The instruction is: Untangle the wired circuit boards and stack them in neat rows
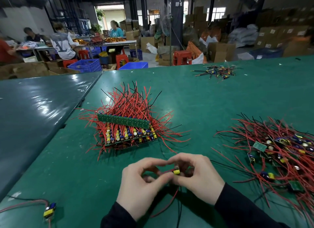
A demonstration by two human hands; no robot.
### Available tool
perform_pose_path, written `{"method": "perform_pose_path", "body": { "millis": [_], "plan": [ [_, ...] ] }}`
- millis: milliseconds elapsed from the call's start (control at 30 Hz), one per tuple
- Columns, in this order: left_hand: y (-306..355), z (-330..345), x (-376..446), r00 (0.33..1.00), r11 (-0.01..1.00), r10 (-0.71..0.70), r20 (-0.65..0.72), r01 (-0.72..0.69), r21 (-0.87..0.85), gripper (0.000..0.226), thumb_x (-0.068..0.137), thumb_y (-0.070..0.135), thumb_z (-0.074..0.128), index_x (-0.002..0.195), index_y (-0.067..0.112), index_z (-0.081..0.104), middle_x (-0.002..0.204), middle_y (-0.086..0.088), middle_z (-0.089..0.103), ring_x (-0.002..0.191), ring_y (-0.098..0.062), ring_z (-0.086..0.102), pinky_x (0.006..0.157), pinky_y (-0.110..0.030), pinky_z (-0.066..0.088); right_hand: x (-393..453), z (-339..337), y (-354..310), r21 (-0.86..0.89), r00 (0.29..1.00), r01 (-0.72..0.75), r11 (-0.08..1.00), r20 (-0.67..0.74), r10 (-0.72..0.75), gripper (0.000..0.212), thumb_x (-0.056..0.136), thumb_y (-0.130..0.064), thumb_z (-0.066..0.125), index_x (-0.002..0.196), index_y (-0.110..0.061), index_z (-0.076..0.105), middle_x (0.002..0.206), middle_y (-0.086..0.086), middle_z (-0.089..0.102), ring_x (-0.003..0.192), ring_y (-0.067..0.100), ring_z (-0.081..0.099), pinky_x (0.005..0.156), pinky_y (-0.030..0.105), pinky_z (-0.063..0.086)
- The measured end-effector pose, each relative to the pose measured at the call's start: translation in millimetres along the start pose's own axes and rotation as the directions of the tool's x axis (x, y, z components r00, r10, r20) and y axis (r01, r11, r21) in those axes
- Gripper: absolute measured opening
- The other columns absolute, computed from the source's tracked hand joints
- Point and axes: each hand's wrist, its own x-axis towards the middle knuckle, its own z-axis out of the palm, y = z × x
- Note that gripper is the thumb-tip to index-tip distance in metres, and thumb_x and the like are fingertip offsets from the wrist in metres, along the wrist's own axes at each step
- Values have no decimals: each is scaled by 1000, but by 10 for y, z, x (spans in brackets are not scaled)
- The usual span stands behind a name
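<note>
Both hands meet low in the middle of the green table [203, 100]. My left hand [141, 183] and my right hand [198, 176] pinch one small circuit board [176, 172] with a yellow part between their fingertips; its red and black wires hang down toward me. Ahead stands a stack of boards [126, 129] laid in rows, red wires fanning out behind it. A tangled pile of wired boards [280, 153] lies at the right.
A single loose board [49, 210] with wires lies at the near left. A small heap of wires and parts [215, 72] sits far right on the table. Beyond the table are people at benches, blue crates, red stools and cardboard boxes.
</note>
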Motion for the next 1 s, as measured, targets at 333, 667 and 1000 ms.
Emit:
{"method": "perform_pose_path", "body": {
  "millis": [333, 667, 1000],
  "plan": [
    [-78, 17, 18, 887, 768, 457, 60, -428, 476, 10, 85, 22, 61, 88, 20, 70, 79, 14, 63, 77, -7, 57, 70, -30, 44, 16, -16, 40, 175, 995, -90, 980, -20, 95, 24, 60, -23, 87, 75, -20, 69, 60, -9, 59, 55, 5, 48, 55, 22, 41],
    [3, -153, 54, 722, 756, 534, -440, -175, 631, 71, 60, 54, 77, 120, 20, 62, 120, -4, 54, 114, -27, 47, 101, -43, 35, 10, 9, -102, 416, 948, -272, 867, 270, 168, 20, 78, -28, 69, 66, -14, 61, 54, -2, 60, 43, 7, 51, 45, 14, 38],
    [-31, -73, 101, 927, 674, -374, 24, 289, -680, 27, 65, 9, 58, 89, 3, 69, 84, -11, 71, 80, -25, 64, 70, -32, 50, 11, 43, -92, 673, 888, -455, 583, 394, 238, 26, 64, -38, 70, 65, -12, 70, 54, 6, 58, 42, 11, 52, 42, 17, 42]
  ]
}}
